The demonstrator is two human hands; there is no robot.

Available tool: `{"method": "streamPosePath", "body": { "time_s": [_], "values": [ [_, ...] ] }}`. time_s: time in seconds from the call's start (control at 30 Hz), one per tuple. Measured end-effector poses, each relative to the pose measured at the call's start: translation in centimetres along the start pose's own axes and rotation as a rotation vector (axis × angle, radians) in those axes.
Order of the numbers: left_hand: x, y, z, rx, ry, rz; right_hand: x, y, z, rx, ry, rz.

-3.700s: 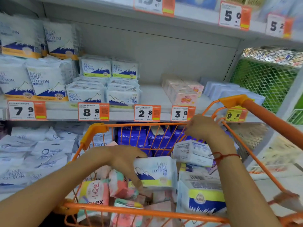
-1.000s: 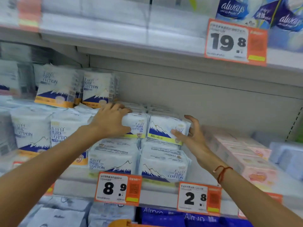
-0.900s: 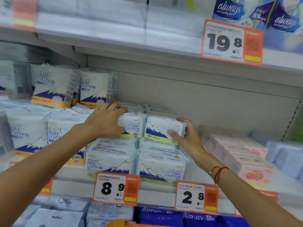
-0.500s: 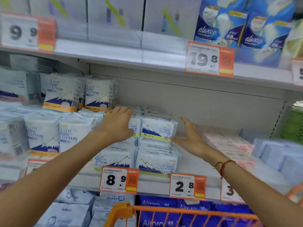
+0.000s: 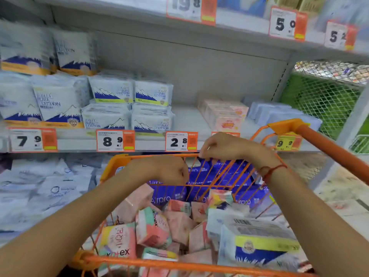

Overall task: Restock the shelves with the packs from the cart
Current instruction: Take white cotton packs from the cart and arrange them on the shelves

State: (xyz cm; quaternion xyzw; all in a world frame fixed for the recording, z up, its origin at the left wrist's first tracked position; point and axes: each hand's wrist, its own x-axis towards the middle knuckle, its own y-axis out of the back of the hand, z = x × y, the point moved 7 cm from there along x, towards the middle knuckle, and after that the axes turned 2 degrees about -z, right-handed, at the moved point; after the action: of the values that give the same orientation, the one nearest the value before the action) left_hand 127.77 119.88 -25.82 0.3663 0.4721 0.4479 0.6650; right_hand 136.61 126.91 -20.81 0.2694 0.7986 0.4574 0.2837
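Both hands hover above the cart, left hand and right hand loosely curled and empty; packs lie below them.

so I count two hands, one orange cart, four small mountain-print packs stacked two-by-two, seven price tags.

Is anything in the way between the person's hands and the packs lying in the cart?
Nothing visible. The left hand and right hand hang above the orange cart, whose top is open. The pink packs and the white Pure Cotton pack lie uncovered below them.
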Motion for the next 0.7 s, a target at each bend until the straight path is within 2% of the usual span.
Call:
{"method": "streamPosePath", "body": {
  "time_s": [0.07, 0.13, 0.17, 0.27, 0.33, 0.4, 0.53, 0.6, 0.7],
  "values": [
    [-0.5, -3.7, 1.6, -0.051, -0.089, -0.263, -2.4, -2.5, 0.8, -0.093, -0.153, -0.306],
    [-0.7, -5.7, 2.7, -0.148, -0.093, -0.316, -4.7, -4.5, 2.2, -0.213, -0.321, -0.539],
    [-0.6, -6.5, 3.1, -0.214, -0.073, -0.314, -5.4, -5.0, 3.0, -0.261, -0.382, -0.577],
    [0.0, -9.1, 3.9, -0.537, 0.134, -0.385, -6.8, -4.9, 5.0, -0.352, -0.462, -0.443],
    [0.3, -10.4, 4.4, -0.636, 0.25, -0.448, -8.0, -4.6, 5.2, -0.374, -0.445, -0.387],
    [0.7, -10.9, 4.8, -0.623, 0.258, -0.47, -9.6, -4.8, 4.8, -0.342, -0.397, -0.449],
    [0.6, -10.9, 4.4, -0.787, 0.222, -0.564, -12.0, -4.5, 3.5, -0.362, -0.345, -0.543],
    [0.6, -9.9, 3.6, -0.85, 0.216, -0.507, -12.5, -4.6, 2.9, -0.337, -0.329, -0.594],
    [1.1, -8.2, 3.1, -1.022, 0.2, -0.307, -12.7, -4.6, 2.5, -0.302, -0.297, -0.629]
  ]
}}
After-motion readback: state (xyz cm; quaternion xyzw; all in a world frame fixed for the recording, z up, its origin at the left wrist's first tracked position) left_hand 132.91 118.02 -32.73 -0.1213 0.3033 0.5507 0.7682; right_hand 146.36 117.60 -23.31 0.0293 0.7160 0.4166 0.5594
